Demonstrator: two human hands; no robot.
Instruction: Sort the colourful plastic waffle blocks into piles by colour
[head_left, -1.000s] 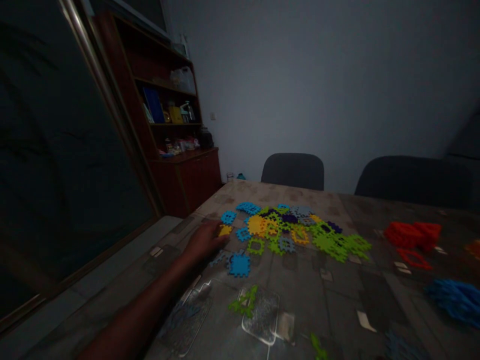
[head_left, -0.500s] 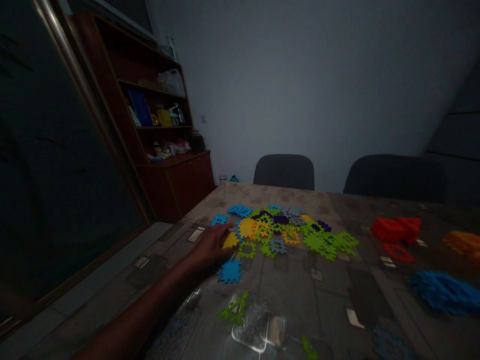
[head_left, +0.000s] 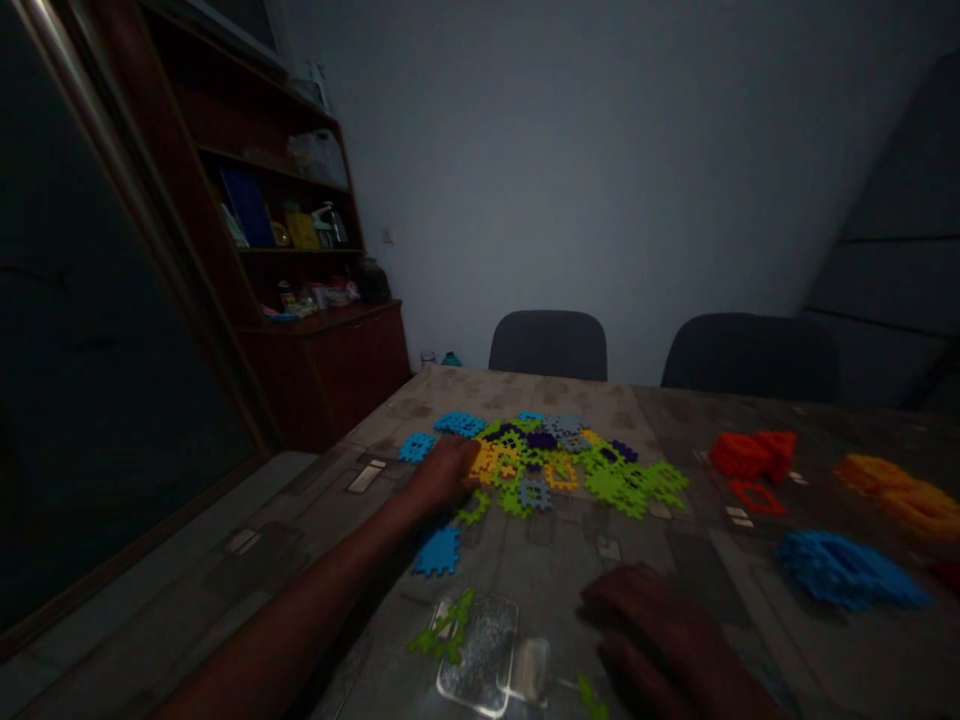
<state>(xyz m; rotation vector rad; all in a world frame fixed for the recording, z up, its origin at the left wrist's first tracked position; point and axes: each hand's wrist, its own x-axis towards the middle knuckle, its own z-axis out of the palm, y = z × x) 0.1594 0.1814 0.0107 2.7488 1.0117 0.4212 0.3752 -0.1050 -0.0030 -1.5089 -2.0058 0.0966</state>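
A heap of flat interlocking plastic pieces (head_left: 555, 460) in green, yellow, blue and purple lies in the middle of the table (head_left: 675, 560). My left hand (head_left: 442, 472) reaches to the heap's left edge, fingers curled down over the yellow pieces (head_left: 491, 460); whether it grips one is hidden in the dim light. My right hand (head_left: 660, 630) rests low on the table near me, fingers bent loosely, nothing seen in it. A loose blue piece (head_left: 437, 550) lies just below my left wrist, and a green piece (head_left: 444, 632) sits nearer me.
Sorted piles sit at the right: red pieces (head_left: 750, 455), orange pieces (head_left: 896, 490), blue pieces (head_left: 844, 570). Two dark chairs (head_left: 549, 345) stand behind the table. A wooden shelf cabinet (head_left: 300, 280) is at the left wall. The room is very dim.
My left hand has slid right from the loose yellow piece onto the heap's edge. My right hand has come into view at the bottom. The view has turned right.
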